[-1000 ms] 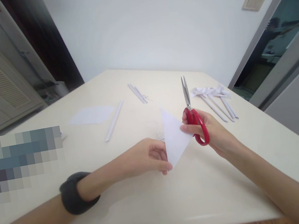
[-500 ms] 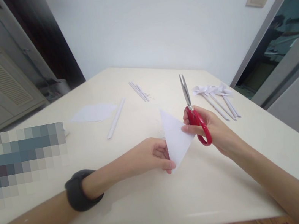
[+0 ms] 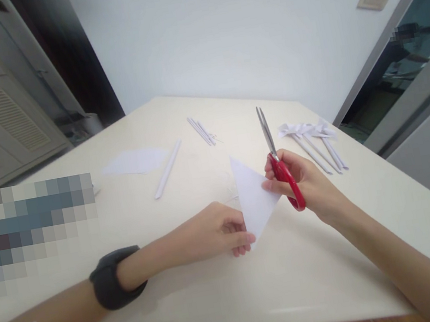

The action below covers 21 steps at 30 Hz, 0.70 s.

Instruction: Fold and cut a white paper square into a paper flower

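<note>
A white sheet of paper folded into a triangle [image 3: 253, 197] is held up above the table, between both hands. My left hand [image 3: 225, 231] pinches its lower corner with the thumb in front; the other fingers curl behind. My right hand [image 3: 300, 182] has its thumb on the right corner of the paper. The same hand also grips red-handled scissors [image 3: 286, 176], their steel blades pointing up and slightly apart, clear of the paper. Thin paper scraps lie on the table just behind the triangle, partly hidden by it.
Flat paper sheets [image 3: 135, 161] and a rolled paper stick [image 3: 168, 170] lie left on the white table [image 3: 207, 306]. Thinner paper sticks [image 3: 200, 131] are farther back. Paper pinwheels [image 3: 310, 133] on sticks rest at the right. A wall stands behind the table.
The left hand has shifted slightly right and down at the paper's lower corner. The scissors have turned a little in the right hand. The paper is nearly still.
</note>
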Tool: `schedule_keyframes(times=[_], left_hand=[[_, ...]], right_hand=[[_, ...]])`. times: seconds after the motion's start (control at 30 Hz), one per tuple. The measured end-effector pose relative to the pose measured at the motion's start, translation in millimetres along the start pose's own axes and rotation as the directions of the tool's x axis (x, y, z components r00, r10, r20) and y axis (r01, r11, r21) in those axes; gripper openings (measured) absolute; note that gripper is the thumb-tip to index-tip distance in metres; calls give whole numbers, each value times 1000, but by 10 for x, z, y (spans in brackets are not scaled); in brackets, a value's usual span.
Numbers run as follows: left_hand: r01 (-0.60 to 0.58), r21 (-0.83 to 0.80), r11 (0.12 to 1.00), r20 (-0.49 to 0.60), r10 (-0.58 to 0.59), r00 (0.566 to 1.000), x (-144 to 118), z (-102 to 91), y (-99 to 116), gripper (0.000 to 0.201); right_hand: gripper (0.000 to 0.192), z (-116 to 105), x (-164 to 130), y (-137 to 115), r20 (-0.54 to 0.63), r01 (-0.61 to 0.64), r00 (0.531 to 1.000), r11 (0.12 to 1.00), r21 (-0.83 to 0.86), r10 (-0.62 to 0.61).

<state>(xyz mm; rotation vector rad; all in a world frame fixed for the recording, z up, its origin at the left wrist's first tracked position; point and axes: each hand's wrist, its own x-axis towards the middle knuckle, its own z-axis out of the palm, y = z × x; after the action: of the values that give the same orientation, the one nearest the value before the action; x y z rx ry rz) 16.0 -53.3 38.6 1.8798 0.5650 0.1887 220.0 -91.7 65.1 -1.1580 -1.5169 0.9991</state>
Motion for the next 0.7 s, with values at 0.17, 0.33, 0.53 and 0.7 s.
schedule_keyframes(times=[0.17,0.33,0.53,0.7], left_hand=[[29,-97,995,40,-26,999,12,-17,-15,21],[34,-109,993,44,-29,999,16,-28,-15,19],[-10,-23,1000,71,11,997,-5,-28,5,16],[26,-45,999,70,-22,997,0,-66,2,21]], right_hand=[[17,-11,9,-7,-16,5,1000,1000,17,-4],[22,-37,19,7,-53,-25,998,999,30,27],[21,-33,27,11,-53,-29,998,999,25,30],[22,-41,44,4,-63,-43,997,999,10,43]])
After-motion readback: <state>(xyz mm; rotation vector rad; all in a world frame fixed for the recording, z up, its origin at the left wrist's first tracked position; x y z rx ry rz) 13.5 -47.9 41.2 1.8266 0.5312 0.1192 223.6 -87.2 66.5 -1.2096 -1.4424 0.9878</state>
